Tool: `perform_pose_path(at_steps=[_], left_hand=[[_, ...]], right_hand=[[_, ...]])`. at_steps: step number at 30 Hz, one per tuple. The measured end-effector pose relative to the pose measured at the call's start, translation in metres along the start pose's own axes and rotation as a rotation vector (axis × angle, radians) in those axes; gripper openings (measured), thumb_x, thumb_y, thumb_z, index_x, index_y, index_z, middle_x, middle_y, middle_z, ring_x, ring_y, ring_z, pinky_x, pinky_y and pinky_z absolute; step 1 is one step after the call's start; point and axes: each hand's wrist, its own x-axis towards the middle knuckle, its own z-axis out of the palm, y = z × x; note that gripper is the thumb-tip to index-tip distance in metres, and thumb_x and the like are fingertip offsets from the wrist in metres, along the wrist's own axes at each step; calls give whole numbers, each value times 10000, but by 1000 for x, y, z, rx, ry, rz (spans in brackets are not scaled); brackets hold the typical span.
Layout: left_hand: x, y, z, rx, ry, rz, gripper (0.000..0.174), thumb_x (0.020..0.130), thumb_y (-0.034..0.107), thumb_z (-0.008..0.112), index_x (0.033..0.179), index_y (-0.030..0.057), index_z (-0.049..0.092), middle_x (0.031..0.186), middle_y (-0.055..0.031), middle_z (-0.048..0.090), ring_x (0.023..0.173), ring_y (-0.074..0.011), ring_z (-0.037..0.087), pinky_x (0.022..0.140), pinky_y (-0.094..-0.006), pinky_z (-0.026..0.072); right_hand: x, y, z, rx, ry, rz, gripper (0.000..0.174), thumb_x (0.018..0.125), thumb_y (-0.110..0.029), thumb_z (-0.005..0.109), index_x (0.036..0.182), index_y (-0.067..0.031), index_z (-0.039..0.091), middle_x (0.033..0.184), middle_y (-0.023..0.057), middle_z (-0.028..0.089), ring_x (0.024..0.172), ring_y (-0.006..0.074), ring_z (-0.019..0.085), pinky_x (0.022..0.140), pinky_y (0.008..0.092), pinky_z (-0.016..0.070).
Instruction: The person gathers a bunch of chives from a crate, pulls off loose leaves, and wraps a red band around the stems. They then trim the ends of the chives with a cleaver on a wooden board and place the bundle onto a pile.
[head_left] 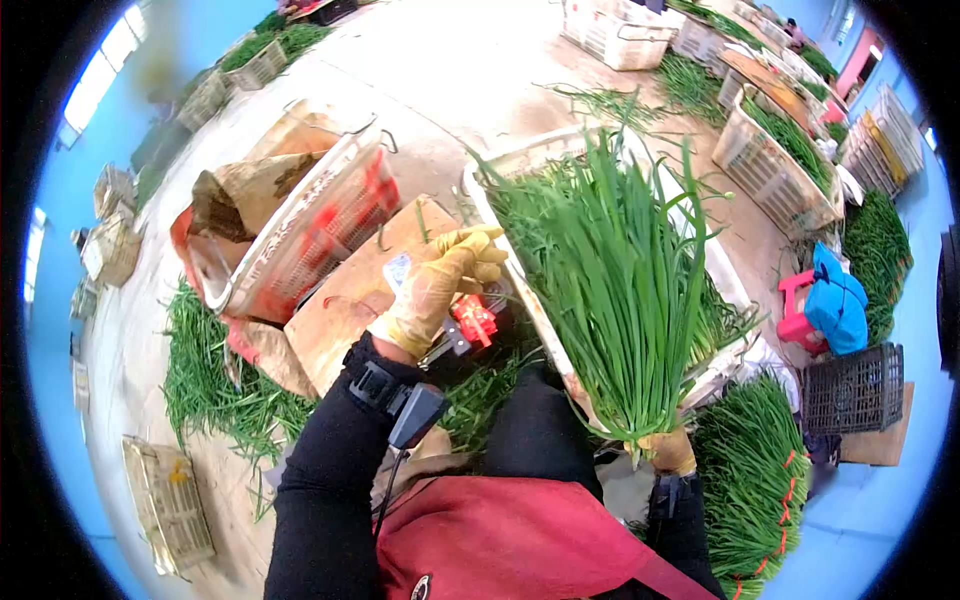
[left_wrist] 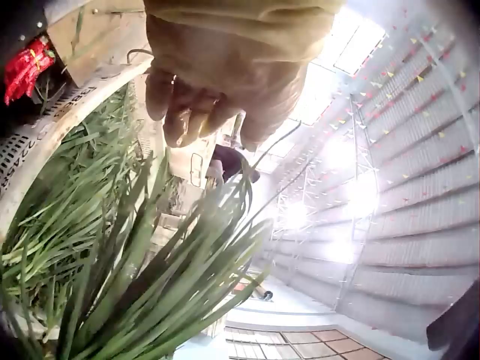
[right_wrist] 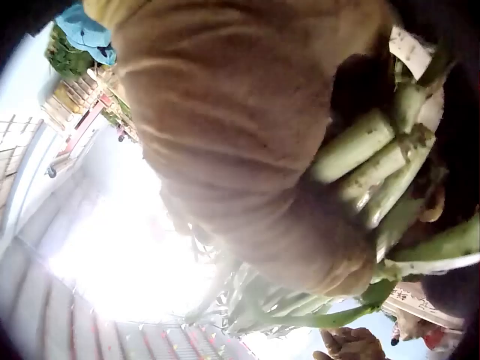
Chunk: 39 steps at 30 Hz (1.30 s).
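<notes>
My right hand [head_left: 668, 452], in a yellowish glove, grips a large bunch of garlic chives [head_left: 625, 300] by the stem ends. Cut pale stems [right_wrist: 360, 146] poke out beside the thumb in the right wrist view. The long green leaves fan upward over a white crate [head_left: 530, 290] of more chives. My left hand [head_left: 440, 285], also gloved, hovers left of that crate with loosely bent fingers and nothing in them. Close beneath it lies a bundle of red ties [head_left: 474, 320]. In the left wrist view, leaf tips [left_wrist: 217, 232] rise below the loosely bent fingers [left_wrist: 180, 120].
A wooden board [head_left: 350, 290] sits left of my left hand, beside a red-stained white crate [head_left: 320, 230]. Loose chives [head_left: 220, 370] cover the floor there. Tied chives [head_left: 750, 470] lie at my right, near a black crate [head_left: 853, 390] and a pink stool [head_left: 797, 312] with blue cloth.
</notes>
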Motion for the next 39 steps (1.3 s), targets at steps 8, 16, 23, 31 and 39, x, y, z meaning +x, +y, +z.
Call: perform_pose_path(at_steps=[8,16,23,31,39], left_hand=[[-25,38,-16,14,263,369,426,964,370,484,1096,12,673,833,-23,678,696,-68,568,636,-204,427],[-37,45,-15,202,143,59,344,947,361,549,926,57,707,685,4,632,539,-57,497,520,-207,377],[-35,30,-15,137,235,-123,417,851,449,671,958,46,664,706,-19,607,570,-87,503,517,-242,384],[-52,27,-15,-126,124,251,276,950,251,555,1080,52,695,805,-3,665,596,-56,528,505,-160,408],[-63,49,-71,-86,512,439,291,946,292,577,953,34,712,787,-11,682,604,-59,503,546,-191,378]], right_hand=[[-7,5,6,-175,-149,48,585,694,-67,807,1197,37,526,1020,141,678,869,237,680,775,354,574],[-14,6,22,-268,-185,75,646,688,-104,843,1235,10,518,1068,100,672,914,196,663,816,325,544],[-18,1,34,-318,-200,96,616,685,-50,826,1226,-2,535,1064,87,676,924,175,654,811,317,537],[-16,-9,38,-428,-192,130,546,718,-20,780,1208,-6,539,1045,77,670,897,162,648,771,311,537],[-11,21,18,-377,-166,123,625,702,-40,792,1258,-6,507,1057,39,654,888,120,619,745,264,520]])
